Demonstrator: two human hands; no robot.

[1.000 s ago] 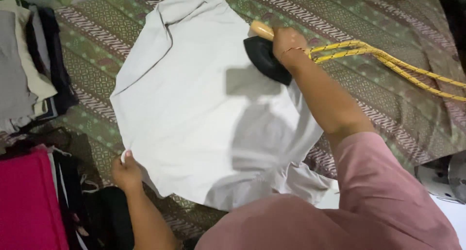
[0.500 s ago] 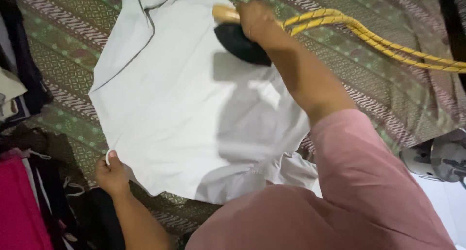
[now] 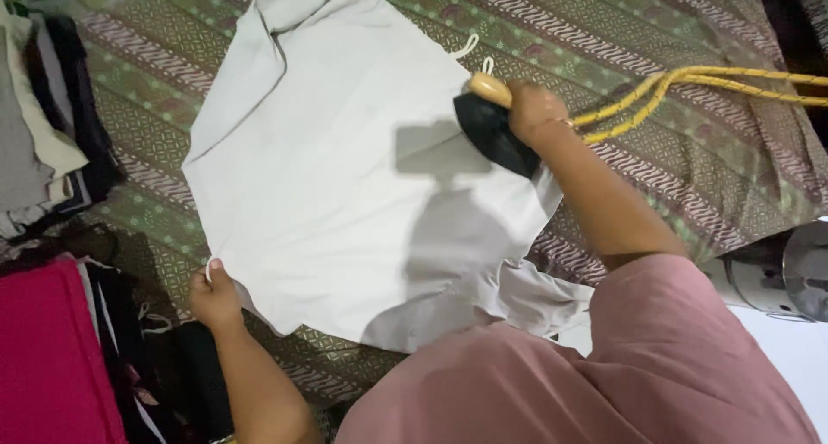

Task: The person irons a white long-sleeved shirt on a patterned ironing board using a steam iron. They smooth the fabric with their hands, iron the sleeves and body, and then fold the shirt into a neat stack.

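Nearest, the left hand pinches the near-left corner of the pale cloth, fingers closed on its edge, arm reaching up from below. Dark and red clothes crowd just beside that corner. The cloth lies flat on the patterned mat, with bare mat open beyond its right and far edges. Farther off, the right hand grips the iron by its handle, arm stretched, at the cloth's right edge. A yellow cord trails right.
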